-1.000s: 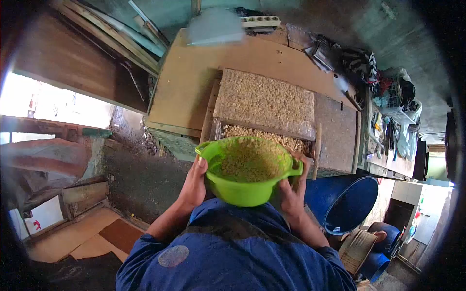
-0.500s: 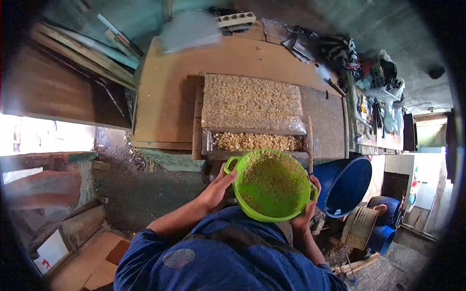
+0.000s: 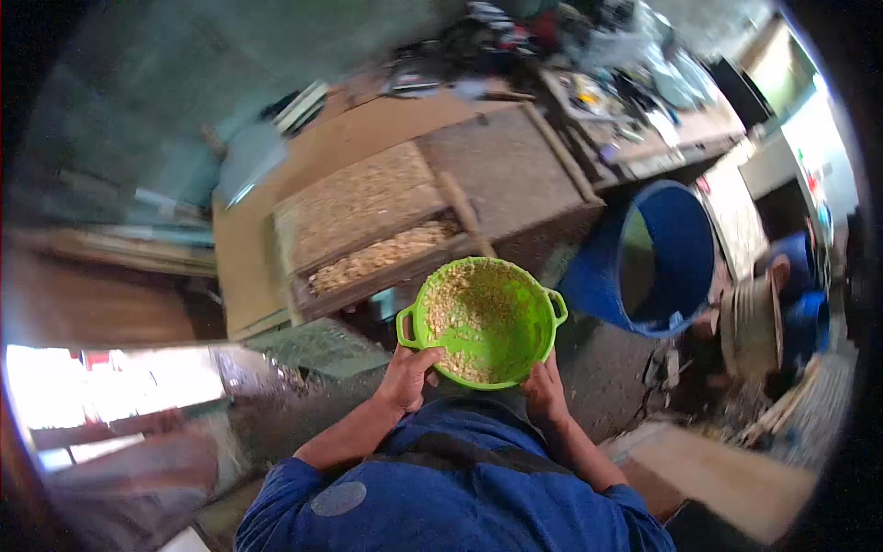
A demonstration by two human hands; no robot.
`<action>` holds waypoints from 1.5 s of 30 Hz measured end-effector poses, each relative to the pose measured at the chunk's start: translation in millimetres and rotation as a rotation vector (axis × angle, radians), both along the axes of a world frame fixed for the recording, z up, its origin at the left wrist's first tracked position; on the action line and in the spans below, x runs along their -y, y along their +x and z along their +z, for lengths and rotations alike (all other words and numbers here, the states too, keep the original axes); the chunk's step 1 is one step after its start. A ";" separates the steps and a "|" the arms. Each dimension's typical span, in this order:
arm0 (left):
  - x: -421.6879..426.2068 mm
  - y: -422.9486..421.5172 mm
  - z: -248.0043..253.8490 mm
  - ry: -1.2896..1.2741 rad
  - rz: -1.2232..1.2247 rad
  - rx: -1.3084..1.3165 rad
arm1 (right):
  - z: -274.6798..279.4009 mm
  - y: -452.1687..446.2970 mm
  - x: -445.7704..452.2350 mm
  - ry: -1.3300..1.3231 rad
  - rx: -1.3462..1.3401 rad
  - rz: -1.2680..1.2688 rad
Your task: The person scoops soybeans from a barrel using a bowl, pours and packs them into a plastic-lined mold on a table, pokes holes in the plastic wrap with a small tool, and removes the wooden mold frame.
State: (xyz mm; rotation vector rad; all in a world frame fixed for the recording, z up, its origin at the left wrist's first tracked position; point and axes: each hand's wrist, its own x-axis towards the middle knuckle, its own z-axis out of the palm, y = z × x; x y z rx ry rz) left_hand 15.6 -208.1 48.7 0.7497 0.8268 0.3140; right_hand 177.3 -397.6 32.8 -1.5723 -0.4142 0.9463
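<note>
A round green plastic basin (image 3: 526, 333) with two loop handles is held in front of my body. Pale, crumbly bits (image 3: 449, 302) cling to its left side and lower edge. My left hand (image 3: 407, 379) grips the lower left rim, thumb over the edge, just below one handle. On the lower right side, my right hand (image 3: 544, 388) clasps the rim, its fingers partly hidden beneath. Beyond the basin, a wooden frame on the table holds a strip of pale, chunky pieces (image 3: 384, 258). Behind that strip lies a wide, flat layer of similar pieces (image 3: 359, 198).
A wooden stick (image 3: 466, 213) lies at the frame's right end, on the brown tabletop (image 3: 515, 161). To the right, a large blue barrel (image 3: 596, 269) leans with its mouth toward me. Cluttered bags and small items cover a side table (image 3: 690, 138). Cardboard (image 3: 727, 478) lies low at right.
My view has swung to the right, so the table now appears tilted and further left. Both hands still hold the basin, now away from the frame; the bits inside have shifted and look more spread.
</note>
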 end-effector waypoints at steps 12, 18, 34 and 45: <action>146.6 180.6 0.0 0.051 -0.210 0.159 | 29.2 65.1 140.3 0.308 -0.483 -0.547; 180.8 241.5 -14.0 0.125 -0.279 0.163 | 13.2 92.8 150.5 0.472 -0.458 -0.807; 208.2 414.4 -76.8 0.004 -0.317 0.212 | -22.4 242.5 111.9 0.416 -0.246 -1.025; 206.7 450.0 -125.8 0.426 -0.773 -0.121 | -85.9 343.7 129.8 0.236 -0.200 -1.215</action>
